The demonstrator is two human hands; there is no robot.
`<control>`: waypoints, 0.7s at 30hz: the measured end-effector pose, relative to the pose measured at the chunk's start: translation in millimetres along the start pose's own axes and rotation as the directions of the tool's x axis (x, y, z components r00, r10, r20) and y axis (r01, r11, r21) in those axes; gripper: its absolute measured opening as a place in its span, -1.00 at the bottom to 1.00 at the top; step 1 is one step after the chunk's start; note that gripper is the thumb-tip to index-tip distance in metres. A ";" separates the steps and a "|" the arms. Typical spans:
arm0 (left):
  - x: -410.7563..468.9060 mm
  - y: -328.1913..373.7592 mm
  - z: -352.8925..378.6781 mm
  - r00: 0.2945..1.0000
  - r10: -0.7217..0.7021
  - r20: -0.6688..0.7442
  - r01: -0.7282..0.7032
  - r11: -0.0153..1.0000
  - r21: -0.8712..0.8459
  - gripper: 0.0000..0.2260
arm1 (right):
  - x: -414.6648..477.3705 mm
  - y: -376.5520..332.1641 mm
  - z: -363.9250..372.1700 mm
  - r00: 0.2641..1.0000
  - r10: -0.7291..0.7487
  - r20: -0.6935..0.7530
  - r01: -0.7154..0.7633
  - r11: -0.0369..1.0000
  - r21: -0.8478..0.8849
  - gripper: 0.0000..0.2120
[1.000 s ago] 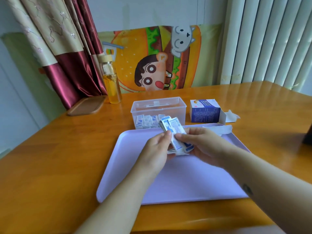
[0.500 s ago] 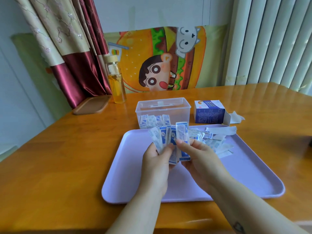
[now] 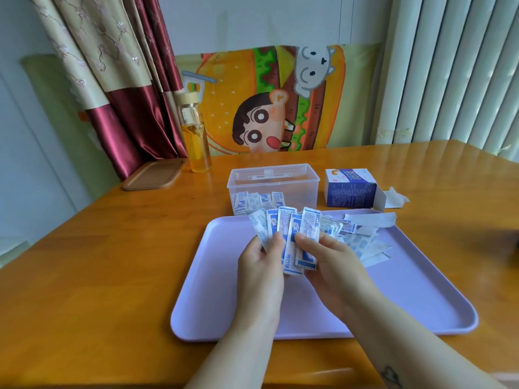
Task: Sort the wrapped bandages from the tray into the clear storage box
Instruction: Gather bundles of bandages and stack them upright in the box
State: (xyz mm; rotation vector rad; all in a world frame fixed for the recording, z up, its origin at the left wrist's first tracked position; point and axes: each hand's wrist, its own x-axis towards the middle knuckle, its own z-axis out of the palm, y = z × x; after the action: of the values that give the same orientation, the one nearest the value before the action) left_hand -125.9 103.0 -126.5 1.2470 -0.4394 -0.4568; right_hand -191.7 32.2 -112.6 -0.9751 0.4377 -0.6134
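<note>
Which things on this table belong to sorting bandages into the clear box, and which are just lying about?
Belong to the job: fanned wrapped bandages, held by left hand and right hand; lilac tray; loose bandages lying on it; clear storage box, partly filled.
Lying about: blue carton, open; glass bottle of yellow liquid; wooden board.

The wooden table bears a lilac tray, clear storage box and blue carton. A bottle and board stand far left.

Domestic room: wooden table, satin curtain upper left, cartoon burger cloth behind, vertical blinds upper right.
</note>
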 end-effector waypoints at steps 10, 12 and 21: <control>-3.5 5.1 -2.5 0.997 -0.057 0.042 0.055 0.998 0.032 -0.81 | 2.4 5.7 0.7 0.998 -0.056 0.003 0.056 0.989 -0.137 -0.85; -3.5 8.0 -2.9 0.995 -0.077 0.062 0.077 0.997 0.007 -0.78 | 4.3 4.3 -1.2 0.998 -0.056 0.003 0.056 0.988 -0.144 -0.86; 11.5 24.3 -23.0 0.995 -0.086 0.044 0.081 0.992 0.098 -0.79 | 15.2 -11.9 -12.4 0.991 -0.050 -0.120 0.044 0.998 -0.049 -0.82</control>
State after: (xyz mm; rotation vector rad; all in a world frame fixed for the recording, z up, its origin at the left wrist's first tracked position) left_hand -101.6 121.0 -108.3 1.3532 -0.4550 -0.5430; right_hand -191.0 9.5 -109.6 -0.9978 0.5403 -0.7102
